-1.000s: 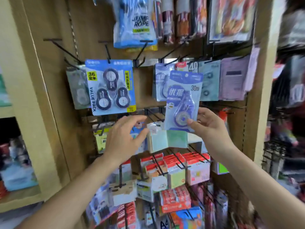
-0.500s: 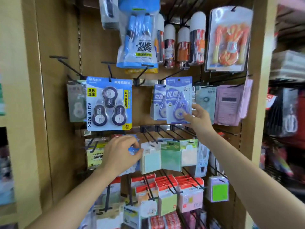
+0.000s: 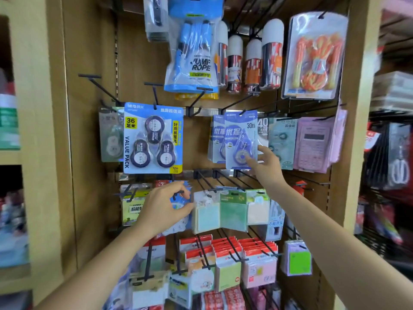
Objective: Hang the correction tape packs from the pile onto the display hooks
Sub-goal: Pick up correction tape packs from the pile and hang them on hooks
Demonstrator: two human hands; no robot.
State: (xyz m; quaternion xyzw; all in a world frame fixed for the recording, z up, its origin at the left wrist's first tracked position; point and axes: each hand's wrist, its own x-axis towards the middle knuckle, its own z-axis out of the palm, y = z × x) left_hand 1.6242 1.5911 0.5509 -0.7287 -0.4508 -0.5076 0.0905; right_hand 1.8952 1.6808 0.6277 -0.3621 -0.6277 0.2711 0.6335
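A blue 30m correction tape pack (image 3: 240,139) hangs on a black hook (image 3: 242,113) in the middle row, in front of a matching pack (image 3: 215,139). My right hand (image 3: 266,163) rests its fingertips on that pack's lower right corner, fingers apart and in front of the card. Lower left, my left hand (image 3: 165,209) pinches a smaller blue pack (image 3: 181,205) by a lower hook (image 3: 178,192); the hand hides most of it. A large blue three-tape value pack (image 3: 154,139) hangs at the left, a grey tape pack (image 3: 110,135) beside it.
Bare black hooks (image 3: 98,86) (image 3: 202,95) stick out above the tape row. Jump rope bags (image 3: 192,52), spray cans (image 3: 252,63) and a pink calculator pack (image 3: 312,144) hang around. Sticky note packs (image 3: 232,213) fill the lower hooks. Wooden uprights (image 3: 357,130) frame the panel.
My right hand carried the 30m pack up and back onto the hook, and its fingers have loosened. The camera tilted upward. My left hand stayed at the lower blue pack.
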